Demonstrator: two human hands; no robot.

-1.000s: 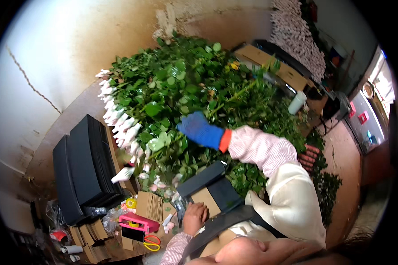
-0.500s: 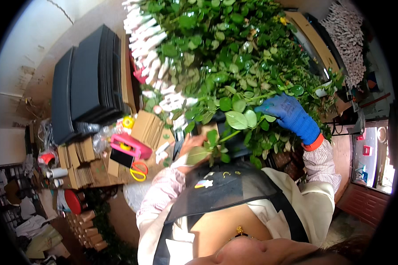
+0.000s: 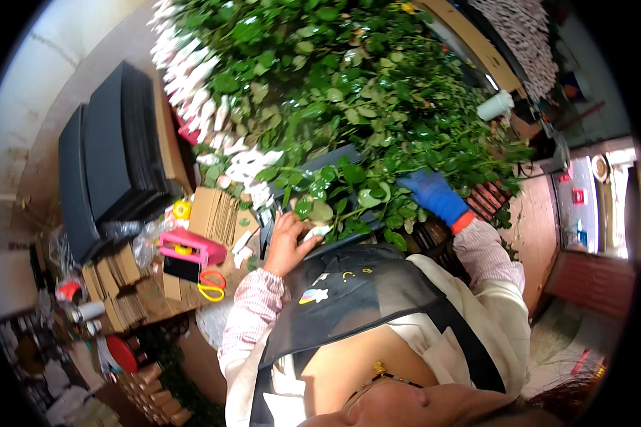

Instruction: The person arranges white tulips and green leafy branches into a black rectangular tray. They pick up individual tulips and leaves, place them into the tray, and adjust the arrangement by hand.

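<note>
My bare left hand (image 3: 290, 242) is at the front edge of the bench, fingers and thumb spread. Beside its thumb lies a pale sleeve-wrapped flower head (image 3: 317, 232), partly hidden by leaves. My right hand, in a blue glove (image 3: 436, 198) with an orange cuff, is closed around the stem end of a leafy rose stem (image 3: 369, 198); its fingertips are partly hidden in leaves. This stem lies across a dark flat board (image 3: 340, 243) in front of my apron. Beyond it is a large pile of leafy stems (image 3: 349, 92), with white-wrapped flower heads (image 3: 192, 64) along its left side.
Stacks of dark boards (image 3: 124, 142) stand at the left. Near them are cardboard pieces (image 3: 215, 213), a pink tape dispenser (image 3: 192, 245), a phone (image 3: 181, 268) and red-and-yellow scissors (image 3: 212, 285). A pale cup (image 3: 496, 105) stands at the right, beyond the pile.
The leafy stem has come down toward the dark board. My gloved hand has lowered and shifted left with it. My left hand, earlier behind leaves, now shows with its fingers spread. The view has shifted.
</note>
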